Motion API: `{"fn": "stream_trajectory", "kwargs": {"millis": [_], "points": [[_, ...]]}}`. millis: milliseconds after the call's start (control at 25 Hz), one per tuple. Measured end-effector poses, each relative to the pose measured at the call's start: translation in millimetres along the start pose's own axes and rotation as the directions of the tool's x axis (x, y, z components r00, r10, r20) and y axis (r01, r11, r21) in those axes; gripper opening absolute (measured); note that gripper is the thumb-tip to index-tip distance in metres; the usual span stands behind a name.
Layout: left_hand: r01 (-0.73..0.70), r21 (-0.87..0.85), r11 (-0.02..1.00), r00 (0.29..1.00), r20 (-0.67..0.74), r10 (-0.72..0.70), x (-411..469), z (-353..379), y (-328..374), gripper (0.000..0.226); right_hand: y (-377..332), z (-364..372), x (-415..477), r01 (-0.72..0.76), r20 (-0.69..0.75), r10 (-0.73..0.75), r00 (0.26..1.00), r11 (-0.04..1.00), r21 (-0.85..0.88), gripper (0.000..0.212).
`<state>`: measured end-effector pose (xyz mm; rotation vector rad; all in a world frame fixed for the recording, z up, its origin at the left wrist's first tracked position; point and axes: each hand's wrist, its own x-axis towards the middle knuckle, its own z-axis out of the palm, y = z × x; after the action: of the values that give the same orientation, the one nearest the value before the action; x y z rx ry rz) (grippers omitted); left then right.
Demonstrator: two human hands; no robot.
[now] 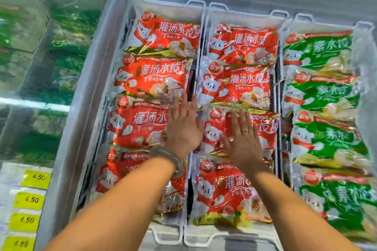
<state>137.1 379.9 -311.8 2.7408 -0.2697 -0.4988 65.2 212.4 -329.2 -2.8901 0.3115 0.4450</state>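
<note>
An open chest freezer holds white wire baskets (195,12) filled with bags of frozen dumplings. Two baskets carry red bags, laid in overlapping rows. My left hand (182,128) lies flat with straight fingers on the right end of a red bag in the left basket (138,126), third from the top. A pale green bangle (173,159) circles that wrist. My right hand (242,140), wearing a ring, lies flat with spread fingers on a red bag in the middle basket (265,128). Neither hand grips anything.
A third basket at the right holds green dumpling bags (326,136). To the left, a shut glass lid (40,51) covers green packages behind the frosted freezer frame (89,87). Yellow price tags (35,178) reading 4.50 line the lower left edge.
</note>
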Motion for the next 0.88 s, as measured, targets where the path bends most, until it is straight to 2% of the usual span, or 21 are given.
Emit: {"fn": "stream_trajectory", "kwargs": {"millis": [120, 280, 520, 720, 800, 880], "points": [[-0.105, 0.040, 0.994, 0.987, 0.130, 0.099, 3.5, 23.4, 28.3, 0.066, 29.0, 1.9, -4.7, -0.138, 0.045, 0.135, 0.990, 0.988, 0.068, 0.079], [-0.150, 0.093, 0.984, 0.968, 0.216, 0.127, 33.0, 30.7, 42.7, 0.062, 35.1, 10.1, 5.0, -0.090, 0.194, 0.086, 0.977, 0.996, 0.015, 0.082], [-0.194, 0.172, 0.966, 0.954, 0.262, 0.145, 73.9, 42.4, 51.7, 0.068, 38.8, 22.0, 7.7, -0.052, 0.158, 0.055, 0.986, 0.998, -0.023, 0.084], [-0.174, 0.199, 0.965, 0.960, 0.254, 0.121, 75.1, 52.2, 60.8, 0.065, 41.9, 21.7, 12.3, -0.003, 0.198, -0.018, 0.980, 0.994, 0.105, 0.081], [-0.158, 0.202, 0.967, 0.965, 0.239, 0.108, 74.5, 51.0, 66.4, 0.062, 45.0, 17.1, 9.8, -0.015, 0.142, -0.007, 0.990, 0.988, 0.153, 0.073], [-0.143, 0.202, 0.969, 0.979, 0.175, 0.108, 71.9, 49.8, 71.6, 0.060, 49.0, 9.4, 15.2, -0.020, -0.090, 0.031, 0.995, 0.992, 0.128, 0.061]]}}
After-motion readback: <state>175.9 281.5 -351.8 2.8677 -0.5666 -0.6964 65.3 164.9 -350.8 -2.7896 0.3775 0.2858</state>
